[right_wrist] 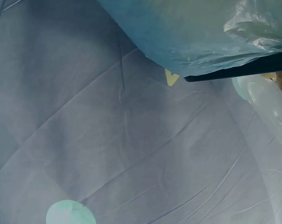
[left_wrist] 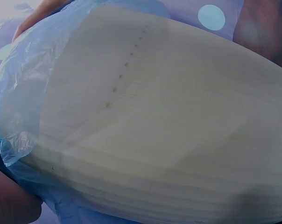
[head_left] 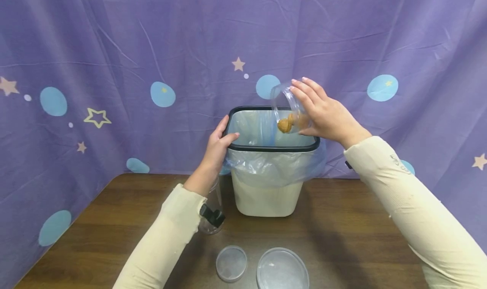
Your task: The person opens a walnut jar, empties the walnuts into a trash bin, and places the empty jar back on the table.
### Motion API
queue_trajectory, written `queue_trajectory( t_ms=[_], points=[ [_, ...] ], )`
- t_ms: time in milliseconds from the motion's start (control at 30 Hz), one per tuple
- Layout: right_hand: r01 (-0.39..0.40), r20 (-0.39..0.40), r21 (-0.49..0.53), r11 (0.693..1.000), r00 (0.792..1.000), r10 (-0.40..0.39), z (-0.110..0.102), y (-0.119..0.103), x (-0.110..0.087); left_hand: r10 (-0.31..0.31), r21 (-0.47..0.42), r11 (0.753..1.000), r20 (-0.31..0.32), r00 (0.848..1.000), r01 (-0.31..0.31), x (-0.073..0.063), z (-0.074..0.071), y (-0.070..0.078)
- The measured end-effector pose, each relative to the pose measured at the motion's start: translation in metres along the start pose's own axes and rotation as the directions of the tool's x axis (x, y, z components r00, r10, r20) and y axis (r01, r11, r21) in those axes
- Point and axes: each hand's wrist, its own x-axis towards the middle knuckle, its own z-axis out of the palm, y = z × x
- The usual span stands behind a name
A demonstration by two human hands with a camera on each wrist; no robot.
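Observation:
A cream trash bin with a black rim and a bluish see-through bag stands on the table. My left hand grips the bin's left rim, thumb over the inner side. My right hand holds a clear plastic jar tipped sideways above the bin's right part, its mouth facing left. Brown, lumpy, walnut-like pieces lie inside near the mouth. The left wrist view is filled by the bin's side. At the right edge of the right wrist view, part of the jar shows.
Two round, greyish lids lie on the brown wooden table in front of the bin. A clear container stands left of the bin, partly hidden by my left forearm. Behind hangs a purple curtain with stars and blue spots.

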Motion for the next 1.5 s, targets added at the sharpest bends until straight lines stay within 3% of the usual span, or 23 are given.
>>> queue_trajectory(
  t_ms=[167,367,567,1500],
  points=[
    [0.017,0.017,0.026,1.000,1.000,-0.017,-0.0012,0.0015,-0.0004,0.002,-0.014,1.000,-0.007,1.000,-0.002,0.0005,0.0008,-0.0006],
    [-0.016,0.016,0.015,1.000,1.000,0.016,-0.0039,0.0040,-0.0011,0.003,-0.015,1.000,-0.005,1.000,-0.004,0.0003,0.0010,-0.0016],
    [0.017,0.042,0.048,0.999,0.999,-0.019,-0.0027,0.0011,-0.0015,0.003,-0.017,1.000,-0.006,1.000,-0.004,0.0011,0.0004,-0.0023],
    [0.048,-0.047,-0.013,0.999,0.998,-0.049,-0.0058,0.0037,-0.0013,-0.004,-0.012,1.000,-0.020,1.000,0.004,0.0001,0.0018,-0.0007]
  ],
)
